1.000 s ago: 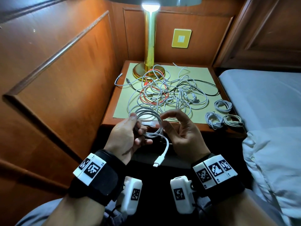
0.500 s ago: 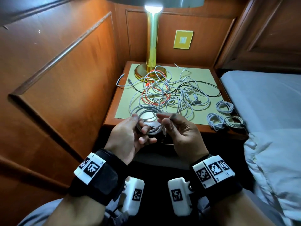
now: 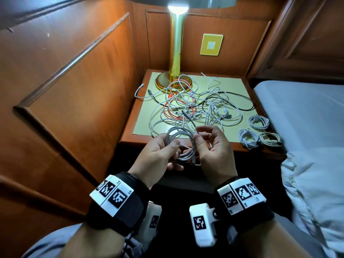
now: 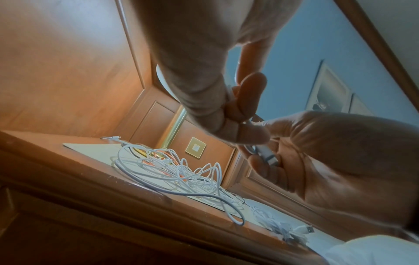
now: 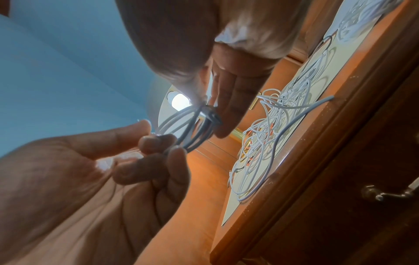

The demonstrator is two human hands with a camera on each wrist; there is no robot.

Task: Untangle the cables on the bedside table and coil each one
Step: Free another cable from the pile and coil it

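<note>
Just in front of the bedside table (image 3: 130, 138), both hands hold a white cable wound into a small coil (image 3: 181, 135). My left hand (image 3: 173, 146) grips the coil's left side between thumb and fingers. My right hand (image 3: 197, 140) pinches its right side, where the cable's white connector (image 4: 267, 156) lies against the fingers. In the right wrist view the coil's loops (image 5: 192, 123) run between the two hands. A tangle of white, orange and black cables (image 3: 195, 108) lies spread on the yellow mat (image 3: 141, 127).
Three coiled white cables (image 3: 258, 121), (image 3: 247, 140), (image 3: 270, 139) lie along the table's right edge. A brass lamp (image 3: 175, 62) stands at the back left, its base under the tangle. Wood panelling closes the left, a bed (image 3: 307, 108) the right.
The loose end with the connector, which hung below my hands, has been drawn up into the coil. My right hand shifted from the trailing cable to the coil's right side.
</note>
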